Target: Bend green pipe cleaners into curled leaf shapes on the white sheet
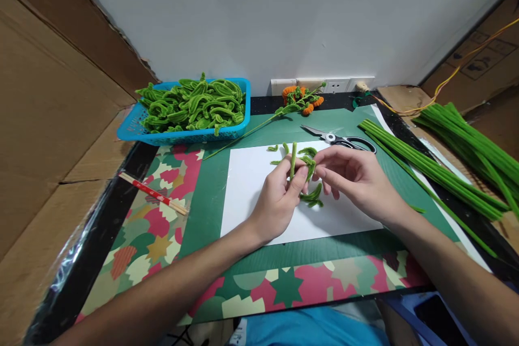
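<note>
Above a sheet of white paper (pixel 243 200), my left hand (pixel 279 197) is closed on a green pipe cleaner (pixel 293 159) whose fuzzy end sticks up past the thumb. At its right side, my right hand (pixel 352 175) pinches a bent end of green pipe cleaner (pixel 310 166) between thumb and fingertips. The fingers partly hide where these pieces meet. Below the hands lie curled green pieces (pixel 314 194) on the paper. Short cut bits (pixel 273 148) are scattered behind my left hand.
A blue basket (pixel 182 138) heaped with looped green pipe cleaners stands back left. Scissors (pixel 336 138) lie behind the paper, near a stem with orange flowers (pixel 308 102). Long green pipe cleaners (pixel 433 167) lie at right. Chopsticks in a wrapper (pixel 154 193) rest at left.
</note>
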`<state>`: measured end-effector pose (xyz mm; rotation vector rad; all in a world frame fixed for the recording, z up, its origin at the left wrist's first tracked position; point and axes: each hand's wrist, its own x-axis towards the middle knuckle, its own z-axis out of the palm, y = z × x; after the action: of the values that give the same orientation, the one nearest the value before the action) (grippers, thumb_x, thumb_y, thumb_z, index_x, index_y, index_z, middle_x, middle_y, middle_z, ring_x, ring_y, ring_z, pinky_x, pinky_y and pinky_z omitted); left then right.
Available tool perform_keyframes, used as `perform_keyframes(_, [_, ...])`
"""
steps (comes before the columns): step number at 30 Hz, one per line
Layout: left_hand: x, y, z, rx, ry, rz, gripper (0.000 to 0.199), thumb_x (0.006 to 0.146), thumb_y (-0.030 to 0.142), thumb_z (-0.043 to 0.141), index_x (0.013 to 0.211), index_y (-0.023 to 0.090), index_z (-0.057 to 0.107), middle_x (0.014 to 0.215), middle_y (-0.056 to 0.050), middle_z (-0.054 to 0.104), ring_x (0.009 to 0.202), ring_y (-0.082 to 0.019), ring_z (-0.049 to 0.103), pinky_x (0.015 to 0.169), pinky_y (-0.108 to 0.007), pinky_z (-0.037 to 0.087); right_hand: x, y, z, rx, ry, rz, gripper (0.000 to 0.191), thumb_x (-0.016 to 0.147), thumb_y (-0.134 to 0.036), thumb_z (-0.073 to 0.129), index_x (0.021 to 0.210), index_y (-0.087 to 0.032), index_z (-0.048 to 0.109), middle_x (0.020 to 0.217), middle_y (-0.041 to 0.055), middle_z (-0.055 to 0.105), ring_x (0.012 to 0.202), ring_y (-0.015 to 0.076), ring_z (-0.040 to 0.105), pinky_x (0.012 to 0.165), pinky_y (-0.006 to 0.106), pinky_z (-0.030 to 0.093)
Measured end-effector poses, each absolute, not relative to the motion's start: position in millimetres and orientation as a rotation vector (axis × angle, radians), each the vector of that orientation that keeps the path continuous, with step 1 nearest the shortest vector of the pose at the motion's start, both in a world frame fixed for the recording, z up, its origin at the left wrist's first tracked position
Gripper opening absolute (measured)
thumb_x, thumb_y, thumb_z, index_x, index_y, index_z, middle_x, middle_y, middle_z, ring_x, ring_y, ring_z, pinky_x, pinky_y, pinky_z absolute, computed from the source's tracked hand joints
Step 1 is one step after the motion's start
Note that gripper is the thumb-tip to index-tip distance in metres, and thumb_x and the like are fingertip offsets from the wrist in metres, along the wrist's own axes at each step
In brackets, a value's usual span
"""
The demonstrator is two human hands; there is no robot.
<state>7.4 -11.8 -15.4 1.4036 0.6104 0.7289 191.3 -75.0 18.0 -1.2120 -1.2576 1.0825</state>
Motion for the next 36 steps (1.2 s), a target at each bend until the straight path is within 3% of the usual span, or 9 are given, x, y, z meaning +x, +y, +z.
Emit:
perform_keyframes(9, [8, -11, -16, 1.420, 0.582, 0.668, 0.030, 0.109, 0.049, 0.060, 0.102, 0.020, 0.058, 0.077, 0.003, 0.054, 0.055, -0.007, 0.037, 0.049, -0.022, 0.030, 193, -75, 14, -1.276, -1.298, 0.976, 0.031, 0.093, -0.048, 0.084, 0.095, -0.018, 0.075, 0.076, 0.0016, 0.071, 0.059, 0.0123, 0.063, 0.051, 0.025, 0.050])
perform_keyframes(15, [6, -12, -15, 1.489, 0.570, 0.641, 0.028, 0.109, 0.049, 0.060, 0.109, 0.022, 0.057, 0.080, 0.002, 0.055, 0.061, -0.010, 0.044, 0.054, -0.024, 0.035, 190, -76, 17, -1.266, -1.290, 0.952, 0.033, 0.093, -0.050, 0.083, 0.095, -0.018, 0.075, 0.072, 0.0002, 0.069, 0.056, 0.0118, 0.061, 0.051, 0.025, 0.050])
perform_keyframes(25, [5, -10, -15, 1.600, 0.604, 0.595, 0.034, 0.107, 0.052, 0.060, 0.099, 0.020, 0.057, 0.082, -0.001, 0.062, 0.067, -0.013, 0.053, 0.058, -0.026, 0.039, 189, -79, 15, -1.353, -1.411, 0.831, 0.028, 0.103, -0.046, 0.072, 0.094, -0.019, 0.073, 0.070, 0.0007, 0.069, 0.059, 0.0131, 0.064, 0.052, 0.025, 0.049])
perform_keyframes(29, [6, -10, -11, 1.551, 0.578, 0.572, 0.033, 0.108, 0.050, 0.059, 0.098, 0.019, 0.056, 0.078, 0.001, 0.058, 0.064, -0.012, 0.049, 0.057, -0.026, 0.038, 190, -81, 12, -1.360, -1.549, 0.567, 0.015, 0.107, -0.031, 0.063, 0.114, -0.022, 0.073, 0.097, 0.0058, 0.076, 0.069, 0.0150, 0.069, 0.057, 0.027, 0.055])
perform_keyframes(33, [6, -12, -8, 1.470, 0.515, 0.534, 0.032, 0.107, 0.049, 0.061, 0.096, 0.019, 0.055, 0.072, 0.003, 0.052, 0.061, -0.012, 0.046, 0.054, -0.026, 0.036, 196, -82, 11, -1.273, -1.806, 0.117, 0.043, 0.107, -0.012, 0.046, 0.141, -0.029, 0.068, 0.124, 0.0102, 0.075, 0.101, 0.0209, 0.075, 0.077, 0.032, 0.062])
perform_keyframes(36, [6, -13, -6, 1.501, 0.498, 0.508, 0.034, 0.107, 0.049, 0.062, 0.090, 0.020, 0.053, 0.069, 0.004, 0.048, 0.059, -0.011, 0.042, 0.052, -0.027, 0.033, 202, -80, 9, -1.306, -1.935, -0.052, 0.051, 0.105, -0.006, 0.043, 0.142, -0.031, 0.069, 0.128, 0.0102, 0.073, 0.097, 0.0194, 0.075, 0.077, 0.031, 0.061])
